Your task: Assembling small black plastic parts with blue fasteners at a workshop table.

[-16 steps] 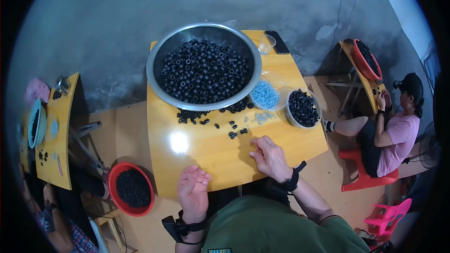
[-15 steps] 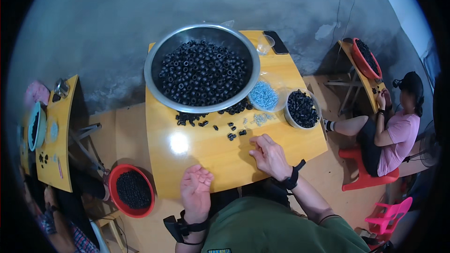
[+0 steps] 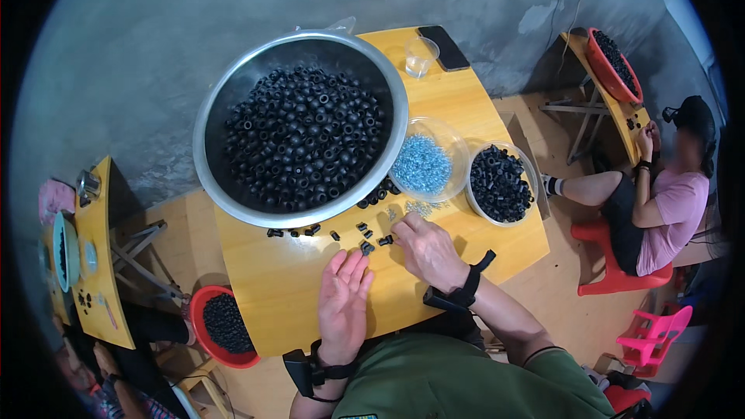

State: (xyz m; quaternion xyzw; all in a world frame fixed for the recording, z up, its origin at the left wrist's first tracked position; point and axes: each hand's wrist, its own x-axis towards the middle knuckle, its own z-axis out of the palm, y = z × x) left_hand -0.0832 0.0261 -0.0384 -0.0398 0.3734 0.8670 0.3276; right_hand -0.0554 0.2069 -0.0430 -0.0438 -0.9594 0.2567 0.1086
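Note:
My left hand (image 3: 344, 306) is palm up over the near part of the yellow table (image 3: 272, 302). Its fingers are stretched out, with the tips beside a small black tubular piece (image 3: 367, 248). Just to the right, my right hand (image 3: 431, 254) is palm down with fingers curled and pressed toward the tabletop. Its fingertips are beside another black piece (image 3: 386, 240); whatever they grip is hidden. Several black pieces lie in front of both hands. Past my right fingertips is a scatter of tiny clear bits (image 3: 423, 207).
A large steel bowl (image 3: 203, 140) of black rings covers the far left. Right of it are a clear dish of blue bits (image 3: 421, 164), a tub of black pieces (image 3: 502, 184), a cup (image 3: 420, 58) and a phone (image 3: 446, 48). A red basin (image 3: 203, 334) stands at left; co-workers sit either side.
Both hands have moved forward to the loose black pieces. My left fingers have straightened from a loose curl. The view has shifted, so the bowl appears larger and further left.

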